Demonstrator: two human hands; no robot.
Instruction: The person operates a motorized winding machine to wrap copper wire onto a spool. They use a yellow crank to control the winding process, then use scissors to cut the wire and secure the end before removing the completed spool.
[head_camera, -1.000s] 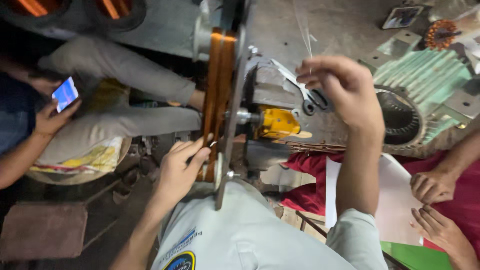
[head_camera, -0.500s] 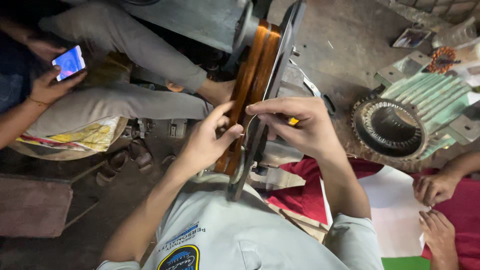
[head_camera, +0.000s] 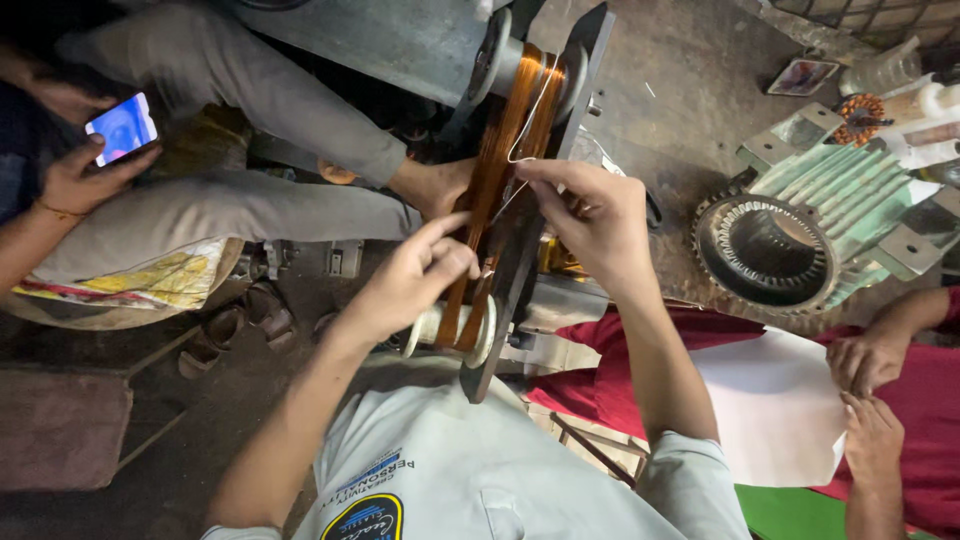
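Observation:
A loop of orange-brown copper wire is wound on a dark metal winding former in front of me. My left hand touches the coil's lower part, fingers curled against the wire, index finger pointing out. My right hand pinches a thin white tie string that runs up over the coil. A pale roller sits at the former's lower end.
A green motor stator housing lies on the floor at right. Another person's hands rest on a white sheet over red cloth. A seated person at left holds a lit phone, legs stretched toward the former.
My right hand came down from above the former onto the coil and now pinches the string. My left hand shifted along the coil. The view has tilted slightly.

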